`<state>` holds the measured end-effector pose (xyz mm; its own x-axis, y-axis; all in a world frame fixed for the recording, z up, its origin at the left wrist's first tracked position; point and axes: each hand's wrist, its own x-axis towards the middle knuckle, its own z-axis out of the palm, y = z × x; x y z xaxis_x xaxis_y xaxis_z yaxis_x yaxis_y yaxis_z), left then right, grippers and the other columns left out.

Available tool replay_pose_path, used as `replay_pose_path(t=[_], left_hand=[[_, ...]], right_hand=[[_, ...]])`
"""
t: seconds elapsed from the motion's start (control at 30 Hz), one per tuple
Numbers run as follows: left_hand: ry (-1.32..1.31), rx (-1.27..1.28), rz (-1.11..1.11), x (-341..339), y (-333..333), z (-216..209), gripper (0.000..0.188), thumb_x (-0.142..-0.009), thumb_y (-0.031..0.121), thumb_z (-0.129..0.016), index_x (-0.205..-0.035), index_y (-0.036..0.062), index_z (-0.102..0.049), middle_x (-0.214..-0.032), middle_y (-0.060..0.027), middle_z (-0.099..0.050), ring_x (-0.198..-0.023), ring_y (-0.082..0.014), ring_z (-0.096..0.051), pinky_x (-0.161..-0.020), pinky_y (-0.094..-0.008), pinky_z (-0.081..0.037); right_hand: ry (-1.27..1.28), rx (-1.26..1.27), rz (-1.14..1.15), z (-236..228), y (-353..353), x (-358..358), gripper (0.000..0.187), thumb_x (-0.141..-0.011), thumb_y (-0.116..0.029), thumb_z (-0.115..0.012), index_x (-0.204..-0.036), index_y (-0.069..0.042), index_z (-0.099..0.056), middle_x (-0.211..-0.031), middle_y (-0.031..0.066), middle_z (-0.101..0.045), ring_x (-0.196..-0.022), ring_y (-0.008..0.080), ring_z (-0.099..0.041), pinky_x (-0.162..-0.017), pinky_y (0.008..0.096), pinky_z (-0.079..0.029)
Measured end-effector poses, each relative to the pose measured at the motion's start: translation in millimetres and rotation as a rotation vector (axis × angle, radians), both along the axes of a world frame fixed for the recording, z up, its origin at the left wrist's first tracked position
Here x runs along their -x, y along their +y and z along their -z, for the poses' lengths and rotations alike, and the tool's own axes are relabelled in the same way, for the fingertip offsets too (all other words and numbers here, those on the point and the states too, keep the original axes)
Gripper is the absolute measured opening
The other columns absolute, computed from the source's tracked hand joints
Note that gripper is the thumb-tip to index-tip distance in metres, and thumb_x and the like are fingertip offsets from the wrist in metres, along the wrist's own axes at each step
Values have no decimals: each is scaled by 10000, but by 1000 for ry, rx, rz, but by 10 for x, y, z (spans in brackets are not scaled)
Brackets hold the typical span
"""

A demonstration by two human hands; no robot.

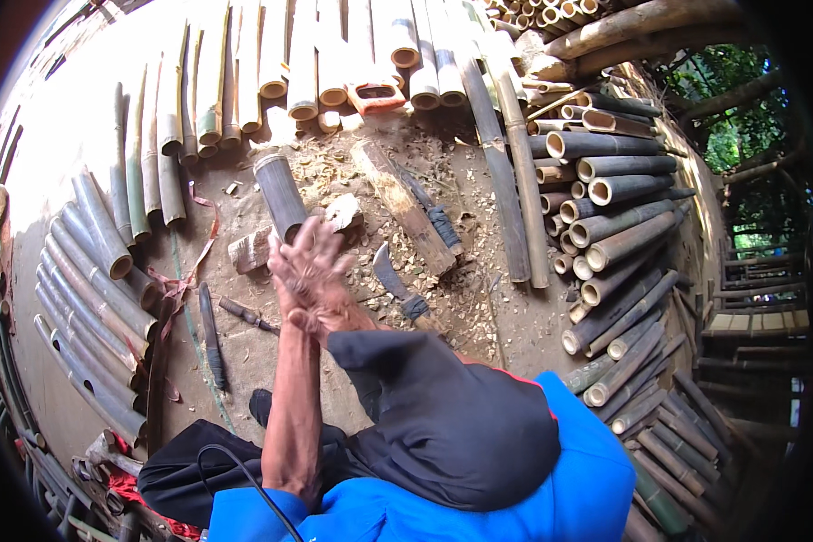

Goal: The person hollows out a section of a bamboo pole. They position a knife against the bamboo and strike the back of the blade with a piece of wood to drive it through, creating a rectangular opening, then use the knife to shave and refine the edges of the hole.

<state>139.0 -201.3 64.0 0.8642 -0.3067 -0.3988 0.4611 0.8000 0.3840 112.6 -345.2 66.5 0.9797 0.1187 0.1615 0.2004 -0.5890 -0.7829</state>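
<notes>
My left hand (287, 285) and my right hand (332, 298) are pressed palm to palm in front of my raised knee, a little blurred. Their fingers are stretched out and partly spread; nothing shows between them. Just beyond the fingertips lies a short dark bamboo section (280, 191), with a wooden block (248, 251) and a pale wood chunk (343, 211) beside it. Right of my hands rests a curved knife (390, 275) with a wrapped handle. A second wrapped-handle knife (434, 215) lies along a split timber (397, 194).
On the left are a dark tool with a wrapped grip (211, 339), a small wooden-handled tool (244, 313) and red ribbon (210, 239). An orange-handled saw (376, 98) lies ahead. Bamboo tubes line the left (90, 280), the far side and the right (619, 226). Wood chips cover the ground.
</notes>
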Motion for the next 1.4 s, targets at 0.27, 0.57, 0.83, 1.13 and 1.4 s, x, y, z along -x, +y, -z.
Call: replay_pose_path(t=[0.27, 0.57, 0.83, 1.13, 1.4], left_hand=[[-144, 178, 514, 46, -405, -219, 775, -1064, 600, -472, -1546, -6, -445, -1531, -180, -540, -1380, -250, -554, -1128, -420, -467], [-237, -740, 326, -85, -236, -106, 336, -994, 290, -755, -772, 47, -683, -571, 15, -598, -429, -37, -472, -375, -239, -330], [-1339, -1727, -56, -550, -692, -1343, 910, -650, 175, -893, -1483, 184, -527, -1466, -124, -549, -1449, -357, -436, -1213, -511, -305], [-713, -1529, 462, -812, 503, -1019, 548, -640, 233, -851, -1125, 25, -701, -968, -133, -743, -878, -258, -717, -834, -387, -560], [-702, -1404, 36, -634, 804, -1120, 579, -734, 294, -847, -1191, 6, -639, -987, -83, -659, -915, -194, -651, -820, -361, -545]], right_hand=[[-79, 399, 675, 681, -1901, -693, 658, -1099, -511, -370, -1620, -111, -353, -1609, 230, -425, -1478, 370, -400, -1249, 509, -253], [190, 355, 894, 837, -3201, -248, 737, -790, -251, -756, -1425, -7, -474, -1282, 259, -620, -1223, 438, -601, -1069, 523, -466], [-265, 876, 430, -738, -2335, 147, 746, -706, -140, -802, -1424, -156, -599, -1226, 88, -658, -1148, 280, -629, -1066, 478, -440], [-692, 341, 449, -904, -1117, -650, 524, -877, -105, -714, -1375, -48, -559, -1250, 190, -571, -1160, 373, -563, -1003, 506, -459], [417, 790, 335, 926, -1253, -280, 767, -792, -349, -825, -1362, 9, -458, -1324, 247, -580, -1253, 404, -576, -1009, 565, -497]])
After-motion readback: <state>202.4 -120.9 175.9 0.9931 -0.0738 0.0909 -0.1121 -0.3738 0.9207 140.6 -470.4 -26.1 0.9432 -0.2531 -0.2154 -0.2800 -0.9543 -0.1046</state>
